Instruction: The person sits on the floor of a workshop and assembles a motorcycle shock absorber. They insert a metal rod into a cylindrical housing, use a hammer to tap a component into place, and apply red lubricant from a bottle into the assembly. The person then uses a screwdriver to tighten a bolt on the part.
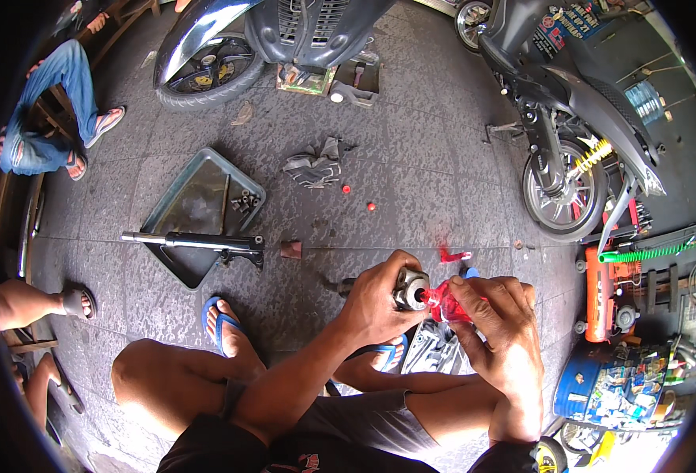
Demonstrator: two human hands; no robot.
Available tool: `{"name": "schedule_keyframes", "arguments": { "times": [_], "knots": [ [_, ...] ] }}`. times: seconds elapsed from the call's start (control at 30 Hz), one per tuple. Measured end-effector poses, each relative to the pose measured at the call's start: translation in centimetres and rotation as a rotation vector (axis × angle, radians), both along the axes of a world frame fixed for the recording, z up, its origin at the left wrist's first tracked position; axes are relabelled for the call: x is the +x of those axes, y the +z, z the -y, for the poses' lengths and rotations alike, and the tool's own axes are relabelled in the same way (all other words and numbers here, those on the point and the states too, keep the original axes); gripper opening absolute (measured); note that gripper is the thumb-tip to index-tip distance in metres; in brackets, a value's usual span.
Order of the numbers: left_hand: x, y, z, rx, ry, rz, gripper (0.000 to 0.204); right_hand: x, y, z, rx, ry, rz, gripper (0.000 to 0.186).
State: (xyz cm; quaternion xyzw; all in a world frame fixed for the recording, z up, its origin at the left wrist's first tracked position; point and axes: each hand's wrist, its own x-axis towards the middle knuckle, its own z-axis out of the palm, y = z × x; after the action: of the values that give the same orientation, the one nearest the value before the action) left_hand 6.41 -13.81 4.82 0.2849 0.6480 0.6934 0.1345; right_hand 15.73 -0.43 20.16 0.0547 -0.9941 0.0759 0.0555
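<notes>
My left hand [379, 298] is wrapped round a metal fork leg [411, 288], seen nearly end-on with its open mouth turned toward my right hand. Tipped on its side, a small clear bottle of red liquid [447, 304] has its neck at that mouth. The fingers of my right hand [504, 325] are closed round the bottle. Most of the fork leg's length is hidden by my left hand and by foreshortening. Another fork leg [215, 241], silver and black, lies across the front of a shallow tray [238, 172] to the left, with several small metal parts inside.
A crumpled grey rag [314, 165] and two red caps lie on the tiled floor ahead, near a red spill [452, 256]. Motorcycles stand ahead and at the right [573, 181]. A red compressor [600, 303] and blue drum [576, 386] are right; people's legs are left.
</notes>
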Motion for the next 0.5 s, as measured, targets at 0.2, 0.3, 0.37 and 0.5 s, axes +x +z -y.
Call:
{"name": "schedule_keyframes", "arguments": {
  "times": [0.2, 0.3, 0.37, 0.5],
  "knots": [
    [0.0, 0.0, -0.1, 0.034, 0.037, -0.033, 0.047, -0.1, 0.2, 0.1, 0.006, 0.015, -0.009, 0.058],
    [0.0, 0.0, -0.2, 0.027, 0.029, -0.033, 0.047, 0.0, 0.2, 0.0, 0.011, -0.003, 0.012, 0.052],
    [0.0, -0.1, -0.2, 0.025, 0.032, -0.038, 0.046, 0.0, 0.2, 0.0, 0.015, 0.005, 0.014, 0.053],
    [-0.2, 0.1, -0.1, 0.054, 0.053, -0.062, 0.045, -0.2, -0.9, -0.5, -0.110, 0.015, 0.010, 0.056]
  ]
}}
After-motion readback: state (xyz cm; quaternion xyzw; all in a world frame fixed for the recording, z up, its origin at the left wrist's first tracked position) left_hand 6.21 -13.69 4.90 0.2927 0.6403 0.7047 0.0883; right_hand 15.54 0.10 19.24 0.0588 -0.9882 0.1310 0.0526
